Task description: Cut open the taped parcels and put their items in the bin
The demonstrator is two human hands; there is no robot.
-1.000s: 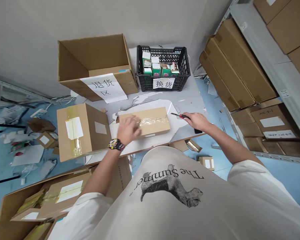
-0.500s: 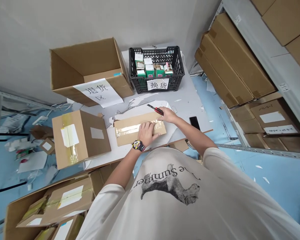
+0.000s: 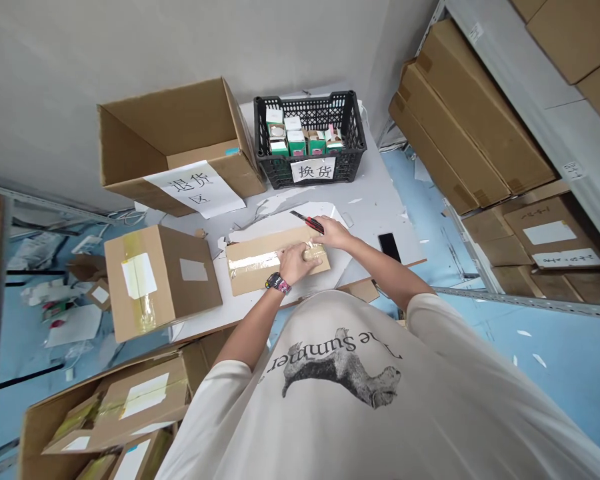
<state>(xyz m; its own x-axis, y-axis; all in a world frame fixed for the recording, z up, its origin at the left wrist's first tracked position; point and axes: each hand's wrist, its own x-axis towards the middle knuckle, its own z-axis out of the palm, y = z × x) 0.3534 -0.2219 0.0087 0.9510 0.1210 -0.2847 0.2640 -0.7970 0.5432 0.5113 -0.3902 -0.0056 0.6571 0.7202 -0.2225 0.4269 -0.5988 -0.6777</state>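
Observation:
A flat cardboard box (image 3: 250, 252) with shiny clear tape (image 3: 253, 263) along its top lies on the table in front of me. My left hand (image 3: 296, 263), with a watch at the wrist, rests on the box's right half. Its fingers are curled down at the taped surface, and what they pinch there is hidden. My right hand (image 3: 331, 233) is closed round a red and black box cutter (image 3: 311, 223), whose blade end points up and left. That hand's lower fingers touch the right end of the box.
A taped carton (image 3: 190, 270) stands left of the flat box. Behind are an open carton (image 3: 170, 193) with a paper sign and a black basket (image 3: 347, 157) of small boxes. A phone (image 3: 389, 247) lies at right. Shelves of cartons (image 3: 473, 127) flank the right side.
My left hand has turned and shifted slightly right, its fingers curling more at the tape. My right hand and the cutter have moved slightly left. The flat box has shifted a little.

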